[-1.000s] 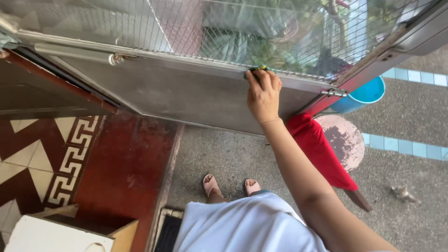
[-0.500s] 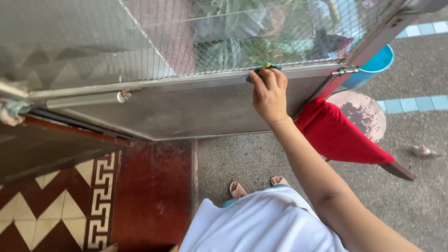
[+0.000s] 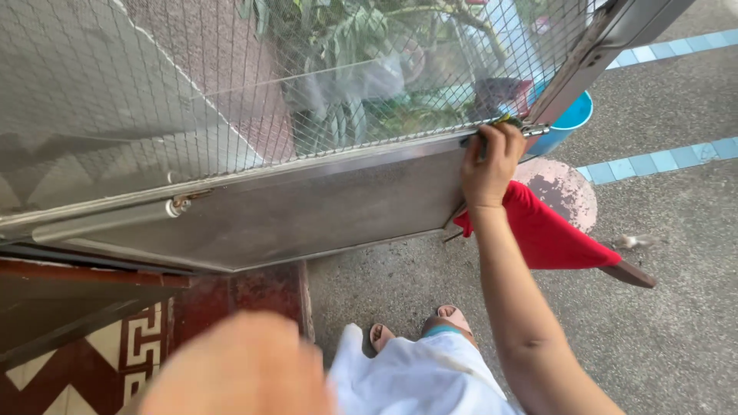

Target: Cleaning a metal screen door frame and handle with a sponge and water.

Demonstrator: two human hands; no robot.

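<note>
Slid rightward along the door's middle rail (image 3: 323, 165) since the earlier views: right hand (image 3: 489, 164) now at the rail's far right end, just beside the hinge (image 3: 536, 129), where half a second ago sat nearer the middle of the rail. Fingers (image 3: 503, 138) curled tight over a green and yellow scrubbing pad (image 3: 503, 120), pressing it against the rail at the foot of the wire mesh (image 3: 231, 84); only a sliver of the pad peeking out above the knuckles. New in view: left hand (image 3: 238, 369), a large blur at the bottom edge, close to the lens; fingers impossible to make out, open or closed not discernible, nothing seen in it. Blue bucket (image 3: 569, 123) mostly hidden behind the door frame. Red cloth (image 3: 550, 234) draped below the right forearm, partly covered by the wrist. Patterned floor tiles (image 3: 115, 346) cut off at the lower left corner of the floor. Toes in sandals (image 3: 453, 317) half hidden under a white garment (image 3: 415, 376).
</note>
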